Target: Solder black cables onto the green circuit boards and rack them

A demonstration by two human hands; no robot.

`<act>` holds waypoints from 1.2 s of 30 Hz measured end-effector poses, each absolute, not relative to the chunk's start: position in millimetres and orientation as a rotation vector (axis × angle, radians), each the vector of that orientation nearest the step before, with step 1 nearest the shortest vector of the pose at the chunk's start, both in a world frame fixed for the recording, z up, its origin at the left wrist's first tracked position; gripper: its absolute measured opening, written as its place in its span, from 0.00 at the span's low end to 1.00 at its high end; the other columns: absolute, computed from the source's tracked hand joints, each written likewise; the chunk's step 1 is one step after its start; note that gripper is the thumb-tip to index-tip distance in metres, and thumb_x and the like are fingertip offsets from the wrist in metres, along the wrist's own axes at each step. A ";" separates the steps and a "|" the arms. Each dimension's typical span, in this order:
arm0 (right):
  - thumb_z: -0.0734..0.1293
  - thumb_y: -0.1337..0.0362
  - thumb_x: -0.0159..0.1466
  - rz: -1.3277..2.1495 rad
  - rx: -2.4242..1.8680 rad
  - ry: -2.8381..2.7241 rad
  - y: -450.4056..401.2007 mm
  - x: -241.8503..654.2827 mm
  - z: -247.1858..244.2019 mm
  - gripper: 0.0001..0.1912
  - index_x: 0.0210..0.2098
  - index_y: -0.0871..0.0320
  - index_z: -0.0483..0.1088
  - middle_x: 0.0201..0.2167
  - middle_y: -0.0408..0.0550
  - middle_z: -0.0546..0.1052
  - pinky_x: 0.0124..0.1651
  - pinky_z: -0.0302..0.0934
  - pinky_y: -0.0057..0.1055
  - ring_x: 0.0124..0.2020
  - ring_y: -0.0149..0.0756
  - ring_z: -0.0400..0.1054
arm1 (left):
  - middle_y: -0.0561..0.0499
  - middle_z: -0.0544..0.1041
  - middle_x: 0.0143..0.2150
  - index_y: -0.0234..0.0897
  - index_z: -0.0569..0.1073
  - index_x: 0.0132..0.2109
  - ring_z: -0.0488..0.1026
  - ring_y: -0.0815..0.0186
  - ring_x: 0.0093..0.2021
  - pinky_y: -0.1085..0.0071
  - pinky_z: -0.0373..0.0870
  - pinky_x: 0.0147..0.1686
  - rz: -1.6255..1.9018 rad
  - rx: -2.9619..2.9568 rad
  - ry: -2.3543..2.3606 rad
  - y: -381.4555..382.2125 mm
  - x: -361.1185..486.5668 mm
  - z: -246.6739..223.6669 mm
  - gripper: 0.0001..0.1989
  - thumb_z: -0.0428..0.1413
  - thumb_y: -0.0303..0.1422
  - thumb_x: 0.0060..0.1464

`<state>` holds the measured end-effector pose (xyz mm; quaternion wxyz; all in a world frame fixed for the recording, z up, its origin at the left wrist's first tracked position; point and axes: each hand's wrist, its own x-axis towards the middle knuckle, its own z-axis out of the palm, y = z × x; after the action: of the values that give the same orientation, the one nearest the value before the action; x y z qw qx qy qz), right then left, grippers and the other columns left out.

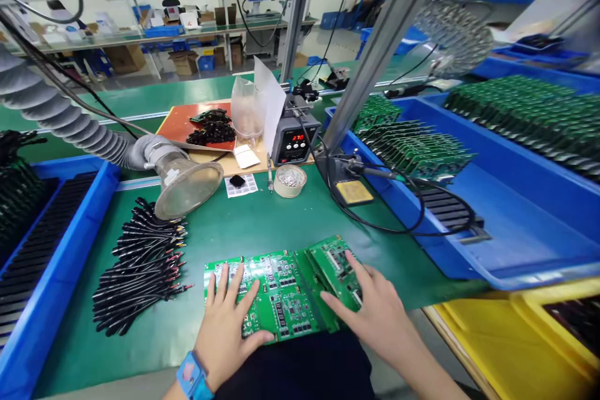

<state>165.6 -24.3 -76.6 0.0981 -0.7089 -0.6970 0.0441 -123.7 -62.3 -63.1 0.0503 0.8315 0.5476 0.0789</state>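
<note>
Several green circuit boards (293, 309) lie side by side on the green bench top in front of me. My left hand (227, 312) rests flat on the left boards, fingers spread, with a blue wrist strap (191, 376) below it. At the right end, a circuit board (335, 259) sits tilted, overlapping its neighbours. My right hand (375, 306) grips this board, thumb towards its left side and index finger near its upper right; the other fingers are partly hidden. Left of the boards lies a bundle of black cables (135, 269) with bared coloured wire ends.
A fume hose nozzle (187, 184) hangs above the cables. Behind the boards stand a tub of solder wire or metal bits (289, 181), a soldering station (296, 140) and an iron stand (354, 190). Blue bins (515, 231) flank the bench, with a yellow tray (510, 344) at right.
</note>
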 end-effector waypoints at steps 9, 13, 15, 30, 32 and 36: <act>0.59 0.36 0.51 0.029 -2.316 -1.908 -5.3 241.0 -79.8 0.46 0.60 0.60 0.54 0.47 0.64 0.65 0.50 0.57 0.51 0.53 0.59 0.59 | 0.42 0.46 0.67 0.47 0.51 0.65 0.44 0.38 0.64 0.37 0.47 0.56 0.195 2.592 1.630 -59.6 -127.6 -65.5 0.42 0.52 0.57 0.47; 0.60 0.34 0.48 0.195 -2.187 -2.046 -18.2 222.7 -57.0 0.48 0.59 0.55 0.56 0.48 0.61 0.66 0.50 0.58 0.52 0.50 0.58 0.62 | 0.42 0.44 0.68 0.48 0.48 0.65 0.43 0.40 0.64 0.37 0.45 0.57 0.151 2.526 1.630 -64.1 -122.9 -63.6 0.42 0.53 0.54 0.48; 0.60 0.34 0.49 0.434 -2.058 -2.074 -10.9 199.0 -41.9 0.46 0.61 0.51 0.54 0.52 0.57 0.65 0.53 0.57 0.53 0.53 0.56 0.60 | 0.43 0.44 0.68 0.48 0.47 0.65 0.43 0.40 0.65 0.37 0.44 0.57 0.143 2.487 1.641 -67.5 -120.3 -62.7 0.41 0.53 0.53 0.48; 0.58 0.48 0.63 0.797 -1.616 -1.992 93.7 60.3 -34.1 0.23 0.50 0.58 0.64 0.52 0.53 0.66 0.54 0.57 0.46 0.52 0.39 0.62 | 0.46 0.45 0.68 0.46 0.51 0.64 0.40 0.50 0.66 0.48 0.50 0.60 0.423 2.201 1.725 -5.1 -121.1 -48.9 0.27 0.45 0.44 0.60; 0.58 0.52 0.64 0.813 -1.577 -1.945 108.2 90.8 -44.9 0.18 0.44 0.59 0.66 0.44 0.49 0.71 0.48 0.62 0.41 0.44 0.34 0.66 | 0.48 0.49 0.67 0.49 0.55 0.63 0.41 0.49 0.66 0.46 0.47 0.60 0.324 2.223 1.694 3.0 -124.3 -55.0 0.25 0.44 0.45 0.60; 0.59 0.54 0.64 0.729 -1.563 -1.782 131.5 155.1 -62.4 0.17 0.44 0.60 0.66 0.45 0.50 0.71 0.48 0.62 0.41 0.44 0.34 0.66 | 0.49 0.50 0.66 0.48 0.56 0.62 0.43 0.52 0.66 0.48 0.46 0.61 0.307 2.271 1.729 4.1 -127.6 -64.6 0.24 0.43 0.45 0.61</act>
<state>155.1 131.5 -62.4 0.3246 -0.5962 -0.6795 0.2782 -127.6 4.1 -64.6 0.1352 0.7838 0.5968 0.1059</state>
